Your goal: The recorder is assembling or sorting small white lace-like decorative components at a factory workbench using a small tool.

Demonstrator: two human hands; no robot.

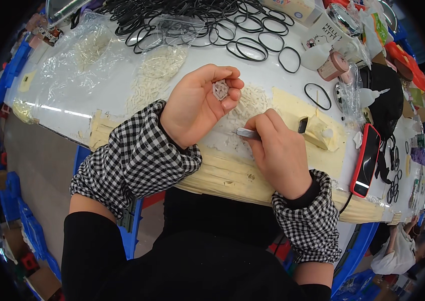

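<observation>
My left hand (193, 103) is raised over the table, palm up, its fingers curled around a small pale, many-sided piece with an openwork face (220, 90). Lower and to the right, my right hand (283, 153) pinches a flat grey metal tool (248, 133); most of it is hidden in the fingers, so its kind is unclear. Between and behind the hands lies a loose heap of small whitish pieces (252, 102). More such pieces (148, 83) spread out from a clear plastic bag (164, 61) beyond my left wrist.
Black rubber rings (247, 49) pile up at the back. A tape-wrapped block (320, 133) stands on yellowish paper (287, 98), right of my right hand. Farther right are a red-cased phone (365, 160), a pink cup (332, 66) and a squeeze bottle (371, 96). Tape covers the front edge (232, 175).
</observation>
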